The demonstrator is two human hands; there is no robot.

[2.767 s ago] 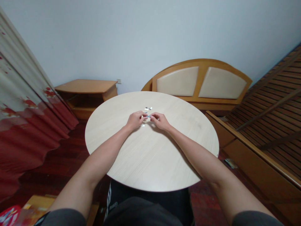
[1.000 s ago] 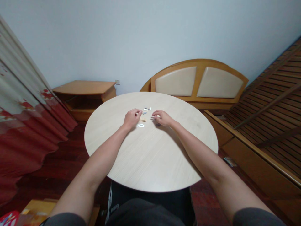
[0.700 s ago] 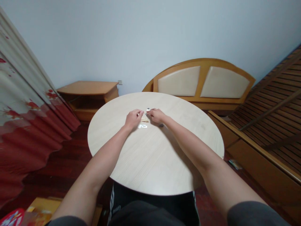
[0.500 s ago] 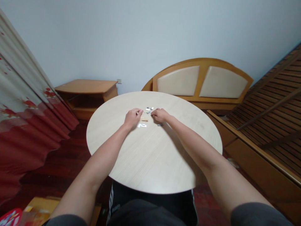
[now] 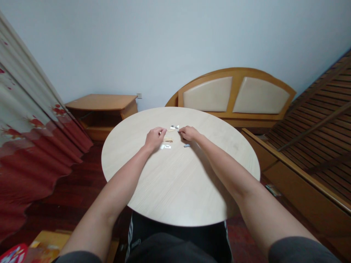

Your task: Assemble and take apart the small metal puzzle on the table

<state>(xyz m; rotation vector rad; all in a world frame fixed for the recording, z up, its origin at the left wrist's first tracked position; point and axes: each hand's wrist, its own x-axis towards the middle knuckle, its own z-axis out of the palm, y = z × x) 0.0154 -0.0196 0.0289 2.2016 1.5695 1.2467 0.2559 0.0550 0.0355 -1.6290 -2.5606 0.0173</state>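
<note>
My left hand [image 5: 155, 137] is closed in a pinch on a thin wooden stick [image 5: 171, 130] that points right across the table. My right hand [image 5: 189, 133] is closed with its fingertips on a small dark grey piece [image 5: 179, 132], close to the stick's far end; whether the two touch I cannot tell. Between the hands lies a small bundle of wooden sticks [image 5: 168, 140]. Small white pieces [image 5: 167, 147] lie just in front of it. A blue-grey piece [image 5: 187, 145] rests below my right hand. Beyond the hands are small white and dark pieces [image 5: 174, 127].
Everything lies on a round pale wooden table [image 5: 164, 190]. A low wooden cabinet [image 5: 101, 101] stands behind left, a padded headboard [image 5: 208, 94] behind right. A curtain [image 5: 33, 146] hangs at left. Wooden slats [image 5: 320, 120] lean at right. A box [image 5: 52, 241] sits at lower left.
The blue-grey piece that lay between my hands is gone from its spot, and a dark grey piece now shows at my right fingertips. My left hand stays nearly still.
</note>
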